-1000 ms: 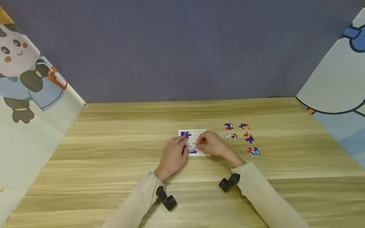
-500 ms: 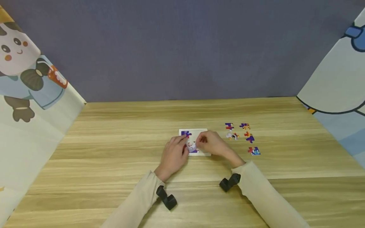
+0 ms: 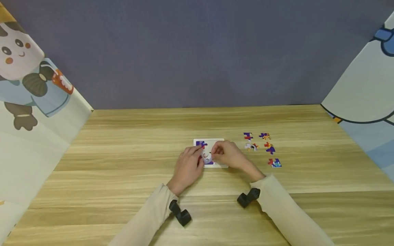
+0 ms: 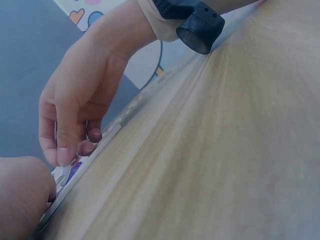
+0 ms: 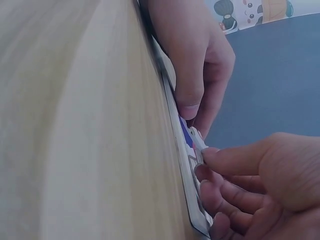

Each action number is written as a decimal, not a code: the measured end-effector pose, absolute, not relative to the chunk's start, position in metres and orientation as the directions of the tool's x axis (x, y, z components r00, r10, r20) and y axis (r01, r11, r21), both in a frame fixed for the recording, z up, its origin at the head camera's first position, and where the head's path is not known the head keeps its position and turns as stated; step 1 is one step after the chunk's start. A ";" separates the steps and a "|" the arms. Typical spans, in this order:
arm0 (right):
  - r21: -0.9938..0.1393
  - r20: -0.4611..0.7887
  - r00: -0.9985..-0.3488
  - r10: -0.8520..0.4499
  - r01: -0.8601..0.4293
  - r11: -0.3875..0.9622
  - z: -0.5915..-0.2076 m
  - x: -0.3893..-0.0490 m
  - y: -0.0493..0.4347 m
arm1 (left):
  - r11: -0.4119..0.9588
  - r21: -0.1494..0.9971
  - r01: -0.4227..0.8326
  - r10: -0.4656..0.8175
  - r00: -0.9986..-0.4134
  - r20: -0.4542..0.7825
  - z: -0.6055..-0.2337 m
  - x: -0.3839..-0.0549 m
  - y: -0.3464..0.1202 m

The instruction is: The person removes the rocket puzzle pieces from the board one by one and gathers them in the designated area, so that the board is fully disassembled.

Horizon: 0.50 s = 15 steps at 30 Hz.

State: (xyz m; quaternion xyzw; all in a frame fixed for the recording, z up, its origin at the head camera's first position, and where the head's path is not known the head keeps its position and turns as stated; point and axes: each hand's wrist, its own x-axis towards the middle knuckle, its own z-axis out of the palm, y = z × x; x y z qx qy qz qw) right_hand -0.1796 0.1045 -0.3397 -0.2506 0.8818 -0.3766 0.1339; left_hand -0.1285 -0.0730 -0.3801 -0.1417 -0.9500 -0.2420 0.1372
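A small white-rimmed puzzle board (image 3: 212,139) lies on the wooden table in the head view. In its upper left corner sits a purple and red puzzle piece (image 3: 200,143). My left hand (image 3: 187,167) rests on the board's left side, its fingertips touching the pieces there. My right hand (image 3: 229,155) is over the board's right half. Between thumb and index finger it pinches a whitish puzzle piece (image 5: 198,145), tilted up from the board in the right wrist view. My fingers partly hide the lower pieces, and the held piece's picture is hard to make out.
Several loose puzzle pieces lie to the right of the board, among them a red and blue piece (image 3: 275,163) and a white piece (image 3: 251,147). A dark grey panel (image 3: 197,54) stands behind the table (image 3: 123,147), with cartoon-printed panels at both sides.
Both hands stay at the board. The right fingers have shifted the pinched piece only slightly, and the whole view has moved a little.
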 end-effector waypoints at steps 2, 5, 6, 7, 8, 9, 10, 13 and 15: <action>-0.741 -0.042 -0.838 -0.543 -0.339 0.580 -0.340 -0.180 0.105 | 0.843 0.419 0.338 0.204 -0.921 0.332 -0.380 -0.129 -0.073; -0.752 -0.027 -0.834 -0.551 -0.346 0.561 -0.342 -0.180 0.104 | 0.843 0.420 0.338 0.205 -0.922 0.330 -0.380 -0.129 -0.073; -0.753 -0.020 -0.833 -0.553 -0.351 0.556 -0.342 -0.179 0.104 | 0.842 0.421 0.337 0.205 -0.922 0.328 -0.380 -0.129 -0.073; -0.753 -0.012 -0.831 -0.556 -0.358 0.552 -0.342 -0.179 0.103 | 0.842 0.423 0.336 0.205 -0.923 0.326 -0.380 -0.129 -0.073; -0.755 -0.007 -0.832 -0.555 -0.360 0.549 -0.342 -0.179 0.103 | 0.841 0.426 0.335 0.204 -0.924 0.324 -0.380 -0.129 -0.073; -0.758 -0.005 -0.832 -0.555 -0.358 0.545 -0.342 -0.178 0.103 | 0.841 0.427 0.334 0.204 -0.925 0.322 -0.380 -0.129 -0.073; -0.763 -0.006 -0.833 -0.553 -0.354 0.542 -0.342 -0.178 0.102 | 0.841 0.427 0.334 0.204 -0.925 0.321 -0.379 -0.129 -0.073; -0.780 -0.023 -0.841 -0.540 -0.323 0.536 -0.342 -0.177 0.101 | 0.839 0.431 0.332 0.202 -0.925 0.320 -0.379 -0.129 -0.072; -0.796 -0.040 -0.846 -0.532 -0.296 0.529 -0.342 -0.177 0.101 | 0.840 0.429 0.332 0.202 -0.925 0.321 -0.379 -0.129 -0.072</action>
